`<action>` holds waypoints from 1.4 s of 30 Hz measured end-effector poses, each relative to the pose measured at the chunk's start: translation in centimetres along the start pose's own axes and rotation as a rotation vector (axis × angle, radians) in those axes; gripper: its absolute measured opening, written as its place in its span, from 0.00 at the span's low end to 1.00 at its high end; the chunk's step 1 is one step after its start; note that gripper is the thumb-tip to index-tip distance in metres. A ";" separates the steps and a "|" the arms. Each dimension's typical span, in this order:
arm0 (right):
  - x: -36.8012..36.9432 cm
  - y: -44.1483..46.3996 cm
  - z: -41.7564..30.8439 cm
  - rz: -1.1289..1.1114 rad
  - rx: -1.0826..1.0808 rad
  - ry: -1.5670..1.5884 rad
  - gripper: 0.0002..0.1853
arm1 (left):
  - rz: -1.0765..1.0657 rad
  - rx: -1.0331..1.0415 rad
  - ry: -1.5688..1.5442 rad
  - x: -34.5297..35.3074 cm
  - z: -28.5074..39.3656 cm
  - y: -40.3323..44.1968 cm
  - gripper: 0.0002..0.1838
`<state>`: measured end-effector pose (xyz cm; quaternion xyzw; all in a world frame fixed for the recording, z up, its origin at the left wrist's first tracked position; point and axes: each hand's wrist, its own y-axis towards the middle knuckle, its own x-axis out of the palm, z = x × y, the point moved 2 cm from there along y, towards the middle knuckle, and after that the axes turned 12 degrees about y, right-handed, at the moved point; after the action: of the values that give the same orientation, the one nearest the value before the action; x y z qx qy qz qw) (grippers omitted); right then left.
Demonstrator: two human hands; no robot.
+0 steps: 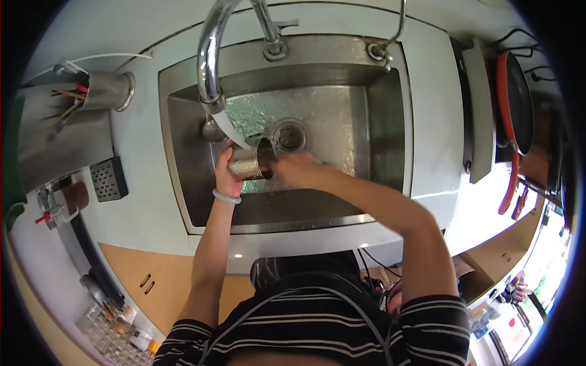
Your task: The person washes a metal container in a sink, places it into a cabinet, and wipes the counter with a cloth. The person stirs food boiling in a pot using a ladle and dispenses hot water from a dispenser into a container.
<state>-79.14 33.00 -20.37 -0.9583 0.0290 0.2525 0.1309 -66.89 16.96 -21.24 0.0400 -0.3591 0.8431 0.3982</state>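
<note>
1. Metal cup is held over the sink, below the tap, tipped on its side with its mouth turned toward the right hand.
2. Its body is gripped by the curled fingers of the left hand; if that hold is loosened by wet, slick metal, the cup could be dropped and dented on the sink floor.
3. The right hand is placed at the cup's mouth and is blurred; whether anything is clasped by its fingers cannot be told. Skin could be scraped on the rim, or the cup could be twisted free if pushed too hard.
4. The water stream is directed close to the cup's upper side; if the curved metal is struck at an angle, the counter and striped shirt could be splashed.
5. The bracelet is worn on the left wrist and could be chipped if knocked against the sink's edge.
</note>
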 end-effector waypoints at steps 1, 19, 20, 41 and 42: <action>-0.2 -0.8 -0.2 0.151 -0.173 -0.400 0.30 | 0.021 -0.027 0.005 0.0 -0.4 -0.5 0.26; -0.4 0.7 -3.0 -0.188 0.357 1.104 0.15 | -0.075 0.182 0.154 0.5 4.8 0.3 0.28; -0.7 0.2 -3.7 -0.174 0.341 1.186 0.16 | -0.077 0.195 0.144 0.3 5.4 0.2 0.28; -2.2 -4.0 2.5 0.337 0.257 -0.496 0.28 | 0.210 -0.274 0.053 0.1 1.4 -3.2 0.24; -2.4 -4.8 3.4 0.359 0.262 -0.534 0.27 | 0.158 -0.257 0.047 -0.6 1.5 -3.1 0.24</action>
<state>-82.29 38.51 -20.95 -0.8131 0.1938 0.5074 0.2094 -64.66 16.96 -18.60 -0.0596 -0.4565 0.8197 0.3407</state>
